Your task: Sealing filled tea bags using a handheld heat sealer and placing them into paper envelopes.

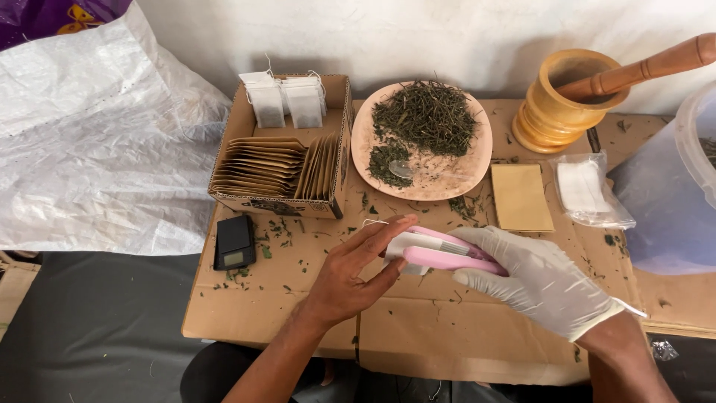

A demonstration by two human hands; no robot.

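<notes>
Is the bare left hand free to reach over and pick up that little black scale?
Probably not right away: the left hand is holding a white sachet in the pink sealer. The scale lies close, unobstructed.

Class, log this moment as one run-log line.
left hand: holds white sachet | right hand: gloved, clamps pink sealer on it | plate: dried leaves

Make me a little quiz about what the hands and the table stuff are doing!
1. True or false: the right hand wears a white glove.
2. What lies on the pink plate? A) dried green leaves B) coins C) bread
3. Fill in: the left hand pinches a small white ____ that sits in the pink sealer.

Key: 1 true. 2 A. 3 tea bag, clamped in the sealer that the right hand grips.
</notes>
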